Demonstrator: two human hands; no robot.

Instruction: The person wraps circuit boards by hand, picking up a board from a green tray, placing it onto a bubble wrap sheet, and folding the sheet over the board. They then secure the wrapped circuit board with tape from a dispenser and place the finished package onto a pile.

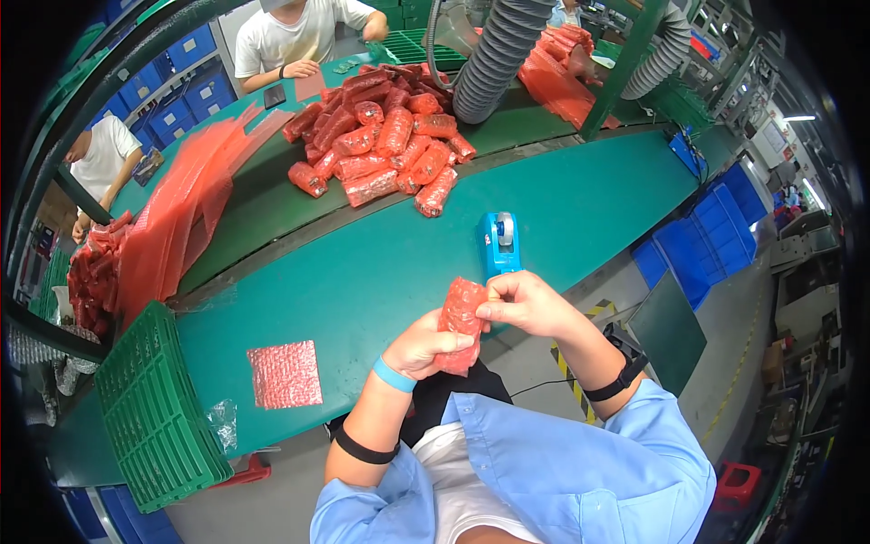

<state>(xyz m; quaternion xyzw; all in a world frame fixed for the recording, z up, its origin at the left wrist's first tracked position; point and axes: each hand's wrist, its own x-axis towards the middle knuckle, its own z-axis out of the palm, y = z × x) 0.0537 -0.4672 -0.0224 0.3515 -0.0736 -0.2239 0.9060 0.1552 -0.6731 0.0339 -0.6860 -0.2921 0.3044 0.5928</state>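
Near the front edge of the green table, I hold a red bubble-wrap roll upright between both hands. My left hand is closed round its lower left side, thumb across the front. With its fingertips, my right hand pinches the roll's upper right edge; whether a bit of tape is in that pinch I cannot make out. Just beyond my right hand stands a blue tape dispenser. A flat red bubble-wrap sheet lies on the table to the left of my hands. What the roll contains is hidden.
Beyond the table's dividing strip is a heap of red wrapped rolls. Long red bubble-wrap sheets lie to its left. A green plastic crate leans at the left. A grey flexible hose hangs over the heap. Two co-workers sit across.
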